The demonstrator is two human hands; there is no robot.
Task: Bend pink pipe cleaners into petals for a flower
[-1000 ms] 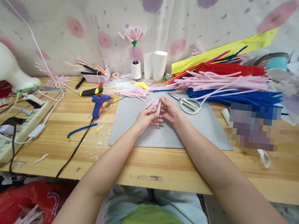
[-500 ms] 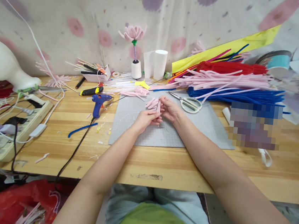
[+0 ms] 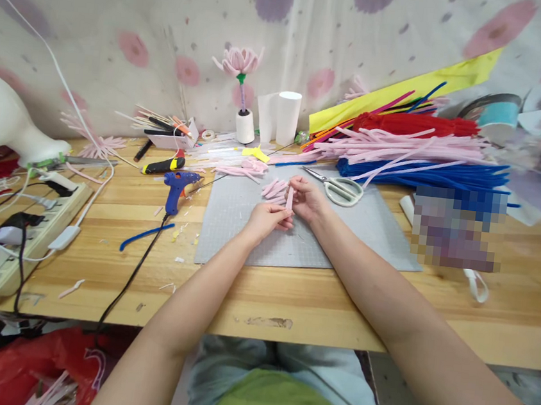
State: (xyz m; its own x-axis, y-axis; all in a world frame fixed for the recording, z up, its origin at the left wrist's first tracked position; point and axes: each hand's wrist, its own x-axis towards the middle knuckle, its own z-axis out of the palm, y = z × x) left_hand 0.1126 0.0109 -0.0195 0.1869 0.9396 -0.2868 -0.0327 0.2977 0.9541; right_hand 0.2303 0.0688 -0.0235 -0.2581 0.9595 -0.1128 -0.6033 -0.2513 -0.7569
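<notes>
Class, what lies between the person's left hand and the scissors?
In the head view, going from the left hand toward the scissors, first comes the slim pink piece held at both hands' fingertips, then the right hand.

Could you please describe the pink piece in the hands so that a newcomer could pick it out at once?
On the pale brown wooden table lies a flat grey gridded mat. Over it, the bare left hand and bare right hand hold a slim, pale pink strip between them. Unlike the short pink pieces lying just beyond, it alone is held.
</notes>
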